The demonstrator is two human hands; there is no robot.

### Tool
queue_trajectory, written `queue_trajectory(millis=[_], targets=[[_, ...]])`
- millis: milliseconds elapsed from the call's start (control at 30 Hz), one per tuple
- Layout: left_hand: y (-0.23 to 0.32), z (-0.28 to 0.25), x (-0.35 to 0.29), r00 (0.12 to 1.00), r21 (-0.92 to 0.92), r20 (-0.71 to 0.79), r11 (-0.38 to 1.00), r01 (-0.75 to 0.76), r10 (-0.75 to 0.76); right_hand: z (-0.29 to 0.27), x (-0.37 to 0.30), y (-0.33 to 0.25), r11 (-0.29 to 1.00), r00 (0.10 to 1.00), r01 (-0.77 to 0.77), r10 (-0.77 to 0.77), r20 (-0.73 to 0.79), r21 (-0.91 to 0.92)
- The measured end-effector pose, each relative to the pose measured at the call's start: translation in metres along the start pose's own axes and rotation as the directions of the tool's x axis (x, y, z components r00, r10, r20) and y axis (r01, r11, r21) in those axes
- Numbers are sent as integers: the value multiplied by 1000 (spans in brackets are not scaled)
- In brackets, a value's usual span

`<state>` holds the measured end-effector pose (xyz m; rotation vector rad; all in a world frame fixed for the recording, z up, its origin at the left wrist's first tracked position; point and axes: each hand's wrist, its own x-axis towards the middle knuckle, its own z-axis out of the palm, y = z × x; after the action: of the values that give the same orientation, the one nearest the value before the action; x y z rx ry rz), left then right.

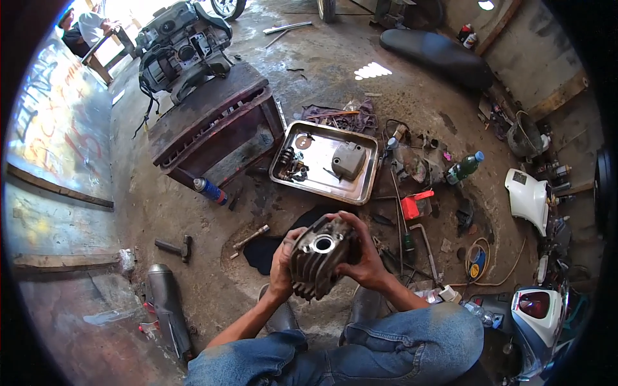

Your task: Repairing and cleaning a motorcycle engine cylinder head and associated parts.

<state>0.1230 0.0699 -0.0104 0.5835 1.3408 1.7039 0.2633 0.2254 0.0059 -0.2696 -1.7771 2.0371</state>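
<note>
Both the left hand (282, 260) and the right hand (365, 260) have their fingers closed around opposite sides of a finned metal engine part (311, 265) (its bright-rimmed opening faces the camera) at lower centre, below a metal tray (318, 161) at mid-frame, with a hammer (185, 249) lying at lower left.

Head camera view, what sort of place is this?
Probably a motorcycle repair shop, judging by the engine on a dark box, the loose black seat and the metal tray with removed parts.
</note>
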Motion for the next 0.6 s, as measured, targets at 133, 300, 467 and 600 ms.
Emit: queue_trajectory(millis=[133,300,467,600], targets=[[12,10,2,993,17,-91,997,-75,77,-9,6,-10,973,985,173,-173,17,-153],[40,10,7,968,202,-115,960,-195,221,-9,5,-6,995,995,75,-79,-62,-66],[40,12,3,921,284,-81,895,-345,381,0,-1,14,966,986,-167,168,12,197],[46,8,2,871,501,-60,770,-396,487,2,-6,-3,955,969,-163,203,-143,247]])
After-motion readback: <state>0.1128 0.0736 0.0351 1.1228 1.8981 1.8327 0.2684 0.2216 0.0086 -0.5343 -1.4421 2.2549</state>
